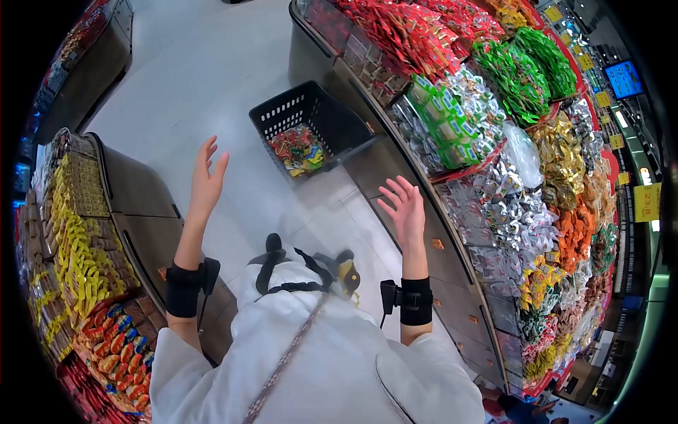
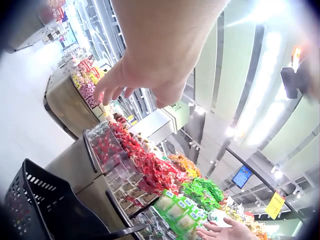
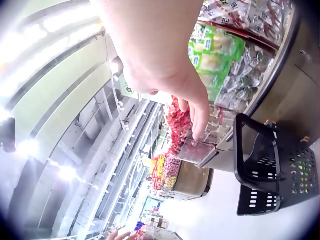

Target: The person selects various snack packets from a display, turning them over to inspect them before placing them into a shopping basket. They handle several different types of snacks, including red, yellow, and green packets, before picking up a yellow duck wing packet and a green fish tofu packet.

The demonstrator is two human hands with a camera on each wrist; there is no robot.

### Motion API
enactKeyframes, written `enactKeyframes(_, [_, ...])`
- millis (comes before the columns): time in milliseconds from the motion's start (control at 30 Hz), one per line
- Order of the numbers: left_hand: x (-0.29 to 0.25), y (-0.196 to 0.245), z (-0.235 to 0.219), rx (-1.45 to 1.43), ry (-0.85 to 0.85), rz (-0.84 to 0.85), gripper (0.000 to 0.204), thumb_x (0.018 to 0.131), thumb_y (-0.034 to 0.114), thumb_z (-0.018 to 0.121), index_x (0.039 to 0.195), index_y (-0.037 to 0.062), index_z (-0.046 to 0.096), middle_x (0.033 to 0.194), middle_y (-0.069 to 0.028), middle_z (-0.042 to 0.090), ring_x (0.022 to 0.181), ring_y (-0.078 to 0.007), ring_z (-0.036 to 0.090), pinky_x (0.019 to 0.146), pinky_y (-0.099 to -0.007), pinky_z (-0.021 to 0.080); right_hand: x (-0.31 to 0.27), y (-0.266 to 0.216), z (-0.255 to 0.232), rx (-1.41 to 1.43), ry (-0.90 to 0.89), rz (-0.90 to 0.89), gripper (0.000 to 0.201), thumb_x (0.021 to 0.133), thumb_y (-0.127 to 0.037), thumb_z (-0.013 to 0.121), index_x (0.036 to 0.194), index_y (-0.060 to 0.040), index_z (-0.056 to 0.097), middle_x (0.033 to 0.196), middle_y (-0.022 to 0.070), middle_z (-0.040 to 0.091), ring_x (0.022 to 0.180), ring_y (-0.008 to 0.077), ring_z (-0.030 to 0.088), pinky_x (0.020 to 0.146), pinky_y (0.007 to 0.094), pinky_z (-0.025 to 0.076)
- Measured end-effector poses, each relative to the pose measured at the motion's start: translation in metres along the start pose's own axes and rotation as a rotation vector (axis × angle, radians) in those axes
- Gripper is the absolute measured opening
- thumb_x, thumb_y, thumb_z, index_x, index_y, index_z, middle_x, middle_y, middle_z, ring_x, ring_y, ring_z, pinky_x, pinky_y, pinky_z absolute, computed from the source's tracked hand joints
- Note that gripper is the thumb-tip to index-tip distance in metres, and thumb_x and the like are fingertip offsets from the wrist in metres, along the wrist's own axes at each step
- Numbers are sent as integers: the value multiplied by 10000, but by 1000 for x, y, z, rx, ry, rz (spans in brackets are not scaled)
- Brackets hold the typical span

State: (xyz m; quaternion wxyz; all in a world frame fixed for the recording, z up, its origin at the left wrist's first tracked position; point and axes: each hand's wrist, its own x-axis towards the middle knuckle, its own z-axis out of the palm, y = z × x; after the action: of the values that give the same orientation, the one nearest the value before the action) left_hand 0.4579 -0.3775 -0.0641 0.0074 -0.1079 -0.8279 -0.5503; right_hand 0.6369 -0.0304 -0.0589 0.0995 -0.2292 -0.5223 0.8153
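Observation:
My left hand (image 1: 207, 182) is raised over the aisle, fingers loosely extended and holding nothing. To the right, my right hand (image 1: 405, 215) is raised too, fingers spread near the edge of the candy display, with nothing in it. Ahead, between the two hands, a black plastic shopping basket (image 1: 344, 134) stands against the display base, clear of both. Small wrapped candies (image 1: 296, 150) in red, green and yellow lie in its near end. In the right wrist view the basket's handle (image 3: 240, 150) shows below the right hand.
On the right, a long display holds green packs (image 1: 445, 120), red-wrapped sweets (image 1: 402, 35), silver ones (image 1: 519, 205) and gold ones (image 1: 560, 152). A second display (image 1: 134, 184) with yellow-wrapped sweets (image 1: 78, 261) borders the left. Pale floor tiles (image 1: 191, 71) run between them. A yellow price sign (image 1: 646, 203) hangs at far right.

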Motion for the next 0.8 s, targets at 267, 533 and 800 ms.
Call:
enactKeyframes(267, [20, -51, -47, -78, -37, -73, 466, 872, 272, 508, 1259, 46, 379, 1283, -127, 410, 1183, -250, 412, 969, -379, 319, 22, 42, 74, 26, 26, 68, 552, 913, -424, 312, 1262, 3, 341, 1260, 189, 401, 1108, 285, 462, 891, 414, 410])
enactKeyframes(533, [58, -62, -45, -114, -61, -97, 447, 870, 257, 516, 1251, 56, 394, 1270, -121, 426, 1176, -239, 421, 961, -369, 328, 57, 56, 109, 37, 8, 95, 546, 915, -419, 322, 1259, 6, 340, 1252, 192, 410, 1111, 294, 462, 886, 422, 415])
enactKeyframes(800, [142, -61, -16, -131, -109, -105, 444, 864, 254, 526, 1245, 61, 404, 1268, -102, 434, 1175, -226, 423, 951, -355, 340, 143, 66, 115, 90, 36, 119, 530, 914, -394, 334, 1264, 3, 331, 1255, 182, 409, 1107, 288, 464, 886, 419, 418])
